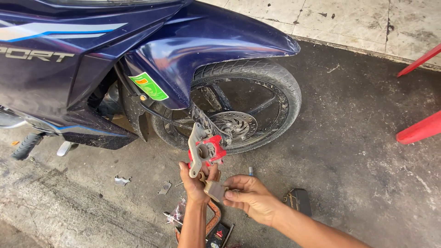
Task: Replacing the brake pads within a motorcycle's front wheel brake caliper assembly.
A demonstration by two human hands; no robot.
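Red-painted cast metal forms the brake caliper [209, 151], a blocky body with a round bore in its face and a flat, pale grey mounting bracket [195, 149] bolted along its left edge. It sits raised off the ground, just near of the front wheel [248, 103], with a black hose running from it up toward the fork. The left hand [195, 183] grips the caliper from below, fingers wrapped tight about its lower end. The right hand [250, 197] pinches a brake pad [215, 190] — a small, flat, tan-faced plate — between thumb and forefingers, its upper edge touching the underside of the caliper.

Behind the caliper, the wheel carries a ribbed black rubber tyre, dusty dark spokes and a drilled steel brake disc [236, 124]. A glossy dark blue mudguard [206, 43] curves over it, bearing a green sticker.

On the rough, stained concrete floor [358, 160] lie small metal clips [123, 180] to the left, a dark flat box [298, 201] to the right — and red plastic legs [420, 128] at the far right edge.
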